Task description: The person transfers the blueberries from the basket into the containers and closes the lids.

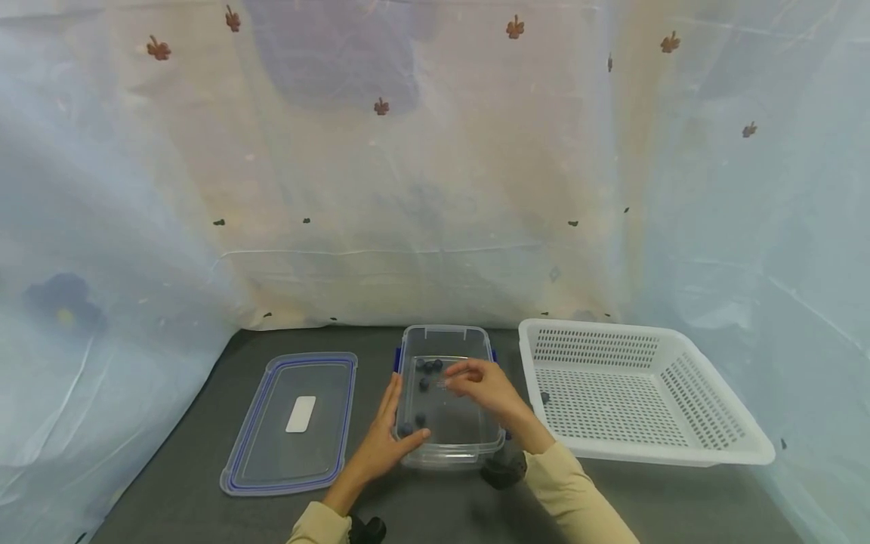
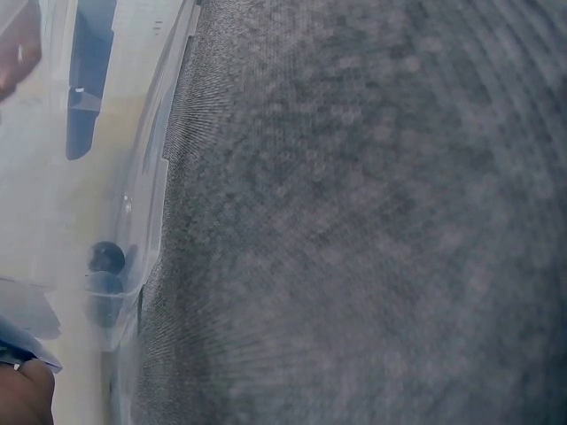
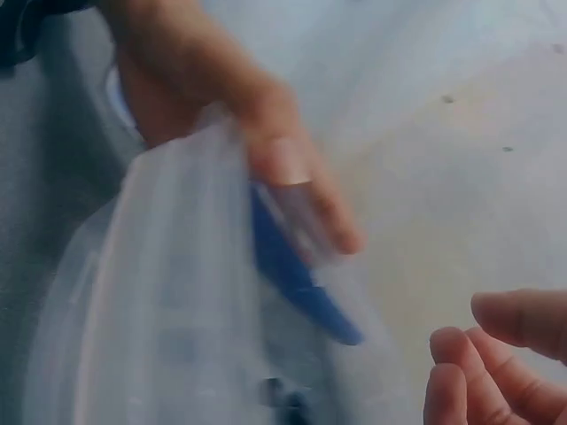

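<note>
A clear plastic container (image 1: 465,423) with blue side latches stands before me, holding several blueberries (image 1: 424,384), mostly along its left side. My left hand (image 1: 381,446) holds its near left corner, fingers stretched along the outer wall and thumb over the rim. Above the container's middle hovers my right hand (image 1: 484,389), fingers loosely bent. In the right wrist view a gap shows between the right thumb (image 3: 523,319) and the fingers, with nothing held there. Through the clear wall, the left wrist view shows dark blueberries (image 2: 106,258) close up.
To the left lies a clear lid (image 1: 268,457) with a blue seal and a white label (image 1: 300,414). A white perforated basket (image 1: 720,446) stands at right, one blueberry (image 1: 545,397) near its left wall. A patterned plastic curtain (image 1: 435,249) encloses the grey table (image 1: 435,506).
</note>
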Tool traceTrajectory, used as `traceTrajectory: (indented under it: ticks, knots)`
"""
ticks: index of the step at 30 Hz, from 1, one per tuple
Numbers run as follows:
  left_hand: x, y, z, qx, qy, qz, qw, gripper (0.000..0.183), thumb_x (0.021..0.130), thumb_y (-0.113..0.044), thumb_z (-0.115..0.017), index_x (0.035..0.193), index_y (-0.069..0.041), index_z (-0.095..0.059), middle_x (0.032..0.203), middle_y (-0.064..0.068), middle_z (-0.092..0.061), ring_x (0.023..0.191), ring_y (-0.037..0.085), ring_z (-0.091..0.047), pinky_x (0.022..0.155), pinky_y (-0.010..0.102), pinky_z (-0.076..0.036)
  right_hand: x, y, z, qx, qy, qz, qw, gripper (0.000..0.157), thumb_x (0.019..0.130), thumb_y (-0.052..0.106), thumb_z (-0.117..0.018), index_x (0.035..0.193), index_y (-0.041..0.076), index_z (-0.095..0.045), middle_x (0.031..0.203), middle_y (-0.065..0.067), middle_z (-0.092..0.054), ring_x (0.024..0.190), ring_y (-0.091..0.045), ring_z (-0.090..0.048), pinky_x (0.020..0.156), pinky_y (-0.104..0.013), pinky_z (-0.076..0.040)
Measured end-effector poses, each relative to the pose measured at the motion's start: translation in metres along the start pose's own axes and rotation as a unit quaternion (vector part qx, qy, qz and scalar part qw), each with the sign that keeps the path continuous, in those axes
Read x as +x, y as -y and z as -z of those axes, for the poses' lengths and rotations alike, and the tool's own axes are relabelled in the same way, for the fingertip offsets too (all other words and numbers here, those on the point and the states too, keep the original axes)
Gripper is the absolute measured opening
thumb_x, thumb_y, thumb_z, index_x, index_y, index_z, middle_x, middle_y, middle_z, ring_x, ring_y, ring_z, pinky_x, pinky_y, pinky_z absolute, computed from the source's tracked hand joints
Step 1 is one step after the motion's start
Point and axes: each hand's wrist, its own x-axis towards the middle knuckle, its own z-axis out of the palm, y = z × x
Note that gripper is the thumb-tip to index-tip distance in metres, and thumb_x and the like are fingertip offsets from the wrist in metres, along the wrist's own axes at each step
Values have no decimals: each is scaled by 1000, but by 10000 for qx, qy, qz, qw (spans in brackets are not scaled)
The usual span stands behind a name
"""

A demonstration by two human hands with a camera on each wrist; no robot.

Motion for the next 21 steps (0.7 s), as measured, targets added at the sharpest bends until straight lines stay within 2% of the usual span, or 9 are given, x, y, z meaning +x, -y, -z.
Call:
traceTrajectory:
  ticks: [8,13,19,21]
  knots:
    - [-1,1,0,-52,-36,-66,10000,95,84,-12,-73,152,6,-9,158,25,-1,142,46,-5,103,70,-19,-14,15,44,133,-507,183,9985,29,90,14,-69,114,-3,-64,96,-13,-70,92,-26,-64,80,-36,-50]
    - [-1,1,0,-32,27,-50,10000,95,85,-12,-72,152,6,-7,158,25,1,142,45,-5,103,69,-19,-23,20,81,159,-668,288,9972,33,93,16,-66,118,-4,-60,106,-16,-67,98,-23,-62,90,-38,-46]
    - [-1,1,1,-87,53,-66,9999,95,85,-12,-72,152,7,-7,158,25,1,142,46,-5,103,68,-18,-26,10,124,-309,-685,273,9968,33,93,15,-66,117,-7,-60,108,-16,-66,97,-19,-60,88,-42,-45]
    - [-1,1,1,-70,47,-56,9999,95,85,-12,-72,152,7,-7,158,25,1,142,46,-5,104,68,-18,-26,4,135,-514,-656,176,9964,33,93,14,-66,117,-8,-61,112,-17,-65,98,-16,-60,90,-47,-44]
